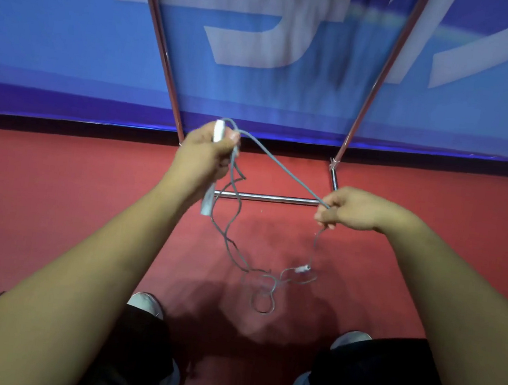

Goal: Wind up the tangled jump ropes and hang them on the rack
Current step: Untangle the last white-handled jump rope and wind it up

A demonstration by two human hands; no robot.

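Where a blue banner (57,40) with large pale lettering fills the upper half of the frame and a red floor (55,184) fills the lower half, two bare forearms reach forward from the lower corners toward the centre. A chrome rack (265,197) stands against the banner. Its two uprights rise toward the top of the frame, and its low crossbar lies across the floor just beyond the hands.

The left hand (202,157), left of centre, is closed in a fist around a pale handle (218,130) that it holds roughly upright. The handle's ends show above and below the fist. Several loops of grey cord hang from the same fist.

The right hand (350,209), right of centre and slightly lower in the frame, has its fingers curled and pinches the cord between thumb and fingertips.

The jump rope (281,167) runs in a straight, taut line from the top of the left fist down to the right hand. Below the right hand the cord drops to the floor, to a small pale end piece (302,268). The rest of the cord lies in a loose tangle (262,292) on the floor at lower centre, below and between the two hands.

Black trousers (367,382) and pale shoes (146,304) show at the bottom of the frame on either side of the tangle.
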